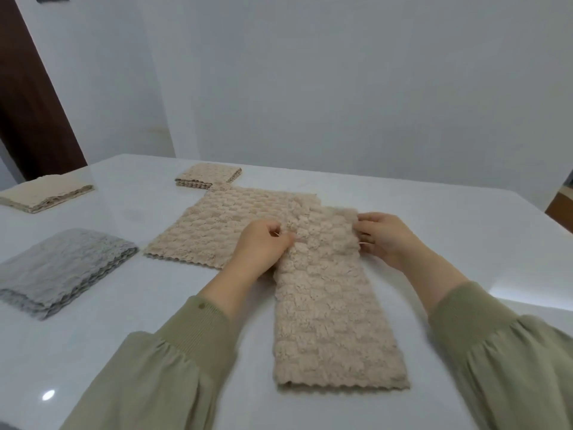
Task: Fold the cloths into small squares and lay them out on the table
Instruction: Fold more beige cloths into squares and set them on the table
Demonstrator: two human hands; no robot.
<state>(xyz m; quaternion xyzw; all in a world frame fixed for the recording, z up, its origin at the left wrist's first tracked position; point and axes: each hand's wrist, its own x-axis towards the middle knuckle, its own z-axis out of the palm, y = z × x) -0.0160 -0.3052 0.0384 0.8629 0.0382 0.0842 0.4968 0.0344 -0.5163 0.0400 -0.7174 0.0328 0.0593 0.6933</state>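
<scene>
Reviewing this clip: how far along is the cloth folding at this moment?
Done: one small beige square lies folded at the far side. In hand: the left hand and right hand grip the far end of a long beige strip, folded lengthwise only. Left: the beige stack, grey stack and cream stack.

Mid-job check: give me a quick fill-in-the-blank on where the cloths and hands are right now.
1. Both hands, the left hand and the right hand, grip the far end of a long ____ cloth strip.
2. The pile at the near left of the table is ____ in colour.
3. The small folded square lies at the ____ edge of the flat beige stack.

Missing words: beige; grey; far
</scene>
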